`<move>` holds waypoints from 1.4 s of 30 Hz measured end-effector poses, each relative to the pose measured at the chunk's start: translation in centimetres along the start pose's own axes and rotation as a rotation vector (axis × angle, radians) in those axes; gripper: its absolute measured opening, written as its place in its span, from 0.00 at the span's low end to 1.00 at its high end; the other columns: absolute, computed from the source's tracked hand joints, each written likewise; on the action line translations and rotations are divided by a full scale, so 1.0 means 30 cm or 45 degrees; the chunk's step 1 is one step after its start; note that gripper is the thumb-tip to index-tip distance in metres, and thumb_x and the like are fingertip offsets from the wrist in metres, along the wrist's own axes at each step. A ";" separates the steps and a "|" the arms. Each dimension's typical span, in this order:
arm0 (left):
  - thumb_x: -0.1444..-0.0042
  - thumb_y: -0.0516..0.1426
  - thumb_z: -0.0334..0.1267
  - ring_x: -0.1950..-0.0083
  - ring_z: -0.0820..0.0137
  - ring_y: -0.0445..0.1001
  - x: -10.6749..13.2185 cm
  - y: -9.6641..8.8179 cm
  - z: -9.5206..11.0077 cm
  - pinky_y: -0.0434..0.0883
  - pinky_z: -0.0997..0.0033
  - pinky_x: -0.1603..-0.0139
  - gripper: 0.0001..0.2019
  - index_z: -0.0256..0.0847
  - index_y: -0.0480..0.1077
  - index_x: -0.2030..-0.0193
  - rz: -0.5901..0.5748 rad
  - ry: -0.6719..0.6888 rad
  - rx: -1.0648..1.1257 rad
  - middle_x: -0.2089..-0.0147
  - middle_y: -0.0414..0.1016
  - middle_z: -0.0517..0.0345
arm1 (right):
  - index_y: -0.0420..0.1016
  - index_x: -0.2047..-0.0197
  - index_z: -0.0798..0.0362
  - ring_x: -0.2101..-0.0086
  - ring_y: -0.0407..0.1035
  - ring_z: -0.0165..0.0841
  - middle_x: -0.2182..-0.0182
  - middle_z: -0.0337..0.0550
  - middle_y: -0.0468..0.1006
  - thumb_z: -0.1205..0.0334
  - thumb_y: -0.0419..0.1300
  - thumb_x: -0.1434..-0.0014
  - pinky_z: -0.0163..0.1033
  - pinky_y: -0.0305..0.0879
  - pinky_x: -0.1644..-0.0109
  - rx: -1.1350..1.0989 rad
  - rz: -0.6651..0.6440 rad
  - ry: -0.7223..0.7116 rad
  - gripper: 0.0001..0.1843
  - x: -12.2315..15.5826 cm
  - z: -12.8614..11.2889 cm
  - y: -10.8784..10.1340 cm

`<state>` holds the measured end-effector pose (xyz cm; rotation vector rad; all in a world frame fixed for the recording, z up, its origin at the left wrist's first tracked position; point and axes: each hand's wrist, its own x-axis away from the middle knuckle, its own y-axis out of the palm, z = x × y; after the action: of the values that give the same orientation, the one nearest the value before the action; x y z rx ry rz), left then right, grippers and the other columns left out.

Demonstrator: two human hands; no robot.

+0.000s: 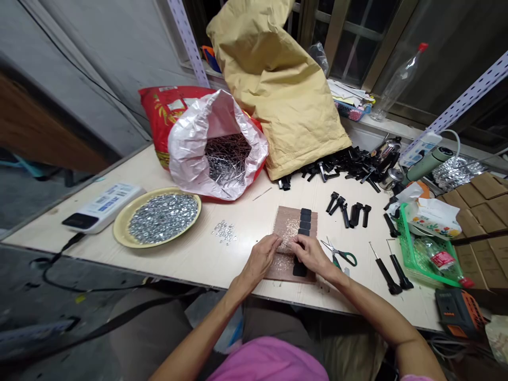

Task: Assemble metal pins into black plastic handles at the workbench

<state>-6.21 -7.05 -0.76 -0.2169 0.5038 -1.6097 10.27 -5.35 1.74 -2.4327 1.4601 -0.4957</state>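
left hand (262, 255) and right hand (310, 253) nearly meet over board (283, 216), lower centre, grips narrow, contents unclear; metal bits (227, 233) left of centre, probably for easy reach.

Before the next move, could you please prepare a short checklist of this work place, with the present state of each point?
1. Both hands at the board: ok; left hand and right hand meet above the wooden board.
2. Grip secure: cannot tell; anything between the hands is too small to see clearly.
3. Black pieces on the board: ok; lined up along its right side, partly covered.
4. Scissors closed: not ok; blades apart, near the right hand.
5. Small metal parts available: ok; many in the yellow plate.
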 end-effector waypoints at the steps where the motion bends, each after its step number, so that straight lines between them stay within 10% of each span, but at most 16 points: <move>1: 0.43 0.43 0.45 0.72 0.70 0.61 -0.002 -0.001 -0.002 0.62 0.70 0.67 0.13 0.44 0.55 0.76 -0.012 0.032 -0.020 0.77 0.58 0.63 | 0.63 0.75 0.53 0.82 0.53 0.24 0.81 0.32 0.61 0.47 0.51 0.40 0.31 0.50 0.78 -0.104 -0.089 0.081 0.20 -0.003 0.003 -0.001; 19: 0.41 0.42 0.48 0.75 0.72 0.62 -0.007 -0.012 0.015 0.64 0.72 0.70 0.17 0.43 0.61 0.74 -0.186 -0.107 0.066 0.79 0.57 0.65 | 0.71 0.65 0.52 0.70 0.66 0.30 0.70 0.39 0.70 0.63 0.52 0.36 0.33 0.58 0.68 0.590 0.150 -0.236 0.09 0.030 -0.009 -0.022; 29: 0.36 0.42 0.41 0.45 0.61 0.69 0.020 0.080 -0.109 0.68 0.55 0.45 0.18 0.39 0.67 0.48 0.152 0.339 -0.374 0.49 0.74 0.47 | 0.73 0.65 0.51 0.67 0.65 0.30 0.68 0.39 0.70 0.62 0.53 0.36 0.33 0.59 0.65 0.823 0.347 -0.253 0.08 -0.043 0.109 -0.187; 42: 0.36 0.41 0.34 0.34 0.57 0.58 0.049 0.187 -0.229 0.63 0.47 0.40 0.24 0.42 0.45 0.32 0.147 0.440 -0.624 0.36 0.61 0.40 | 0.72 0.69 0.53 0.72 0.61 0.31 0.76 0.41 0.70 0.64 0.45 0.32 0.35 0.57 0.72 1.022 -0.063 -0.852 0.18 -0.021 0.227 -0.178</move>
<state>-4.31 -7.37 -9.54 -0.2698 1.1588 -1.3940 17.08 -2.00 -2.45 -1.7266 0.7178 -0.1768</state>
